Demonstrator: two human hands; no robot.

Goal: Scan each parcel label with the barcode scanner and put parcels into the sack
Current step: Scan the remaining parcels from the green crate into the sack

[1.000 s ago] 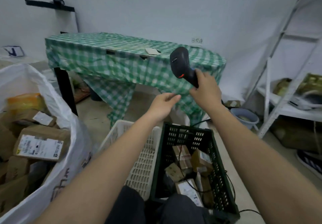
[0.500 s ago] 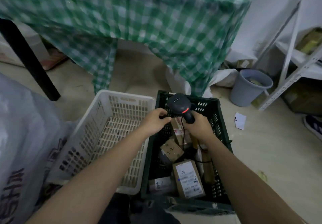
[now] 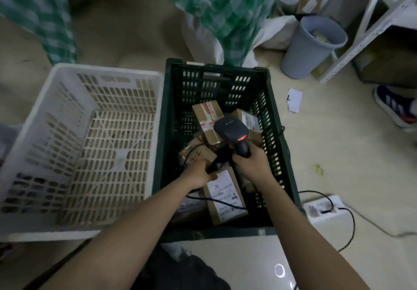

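Inside the dark green crate (image 3: 279, 131), the right hand (image 3: 253, 165) grips the barcode scanner (image 3: 232, 135) while the left hand (image 3: 198, 173) reaches among the parcels (image 3: 223, 196), grasp unclear; best lifted label-up, clear of the cable (image 3: 225, 204), before scanning.

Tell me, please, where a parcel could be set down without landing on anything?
The white crate, left of the green crate, shows a bare bottom. Bare floor lies between the green crate and the grey bin. The green crate itself is crowded with parcels, cable and both hands.
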